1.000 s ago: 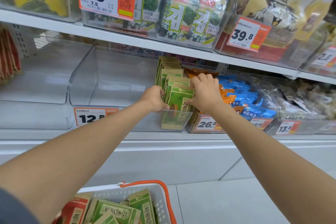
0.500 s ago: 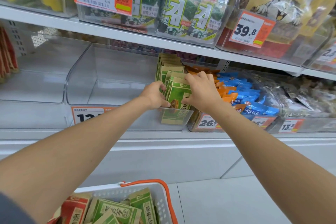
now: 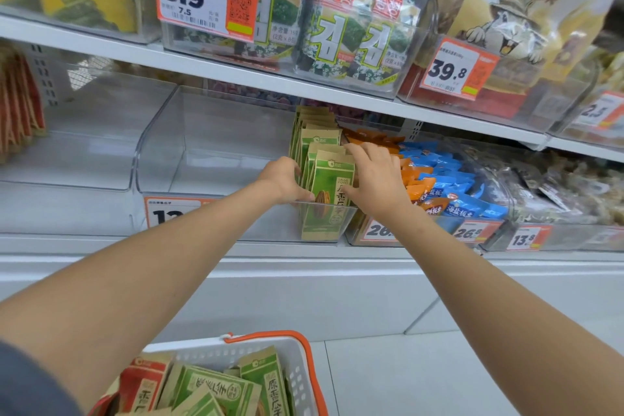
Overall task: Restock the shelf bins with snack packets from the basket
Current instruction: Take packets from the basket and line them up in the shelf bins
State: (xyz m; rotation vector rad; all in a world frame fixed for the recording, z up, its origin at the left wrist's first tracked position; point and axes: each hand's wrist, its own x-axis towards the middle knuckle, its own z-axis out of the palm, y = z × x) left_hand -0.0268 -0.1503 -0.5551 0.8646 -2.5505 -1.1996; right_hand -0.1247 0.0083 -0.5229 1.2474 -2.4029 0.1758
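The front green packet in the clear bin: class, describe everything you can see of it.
The front green packet looks like brown paper with a green panel, dark characters and a seed picture. It stands upright, foremost in a row of like packets, at the right end of the clear bin. The left hand grips its left edge, the right hand its top right.

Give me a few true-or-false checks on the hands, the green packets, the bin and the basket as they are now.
1. The left hand and the right hand both hold the green packets standing in the clear bin. True.
2. Those packets fill the bin wall to wall. False: they stand at its right side only.
3. The basket holds more green packets. True.
4. The neighbouring bin on the right holds red packets. False: it holds orange packets and blue packets.
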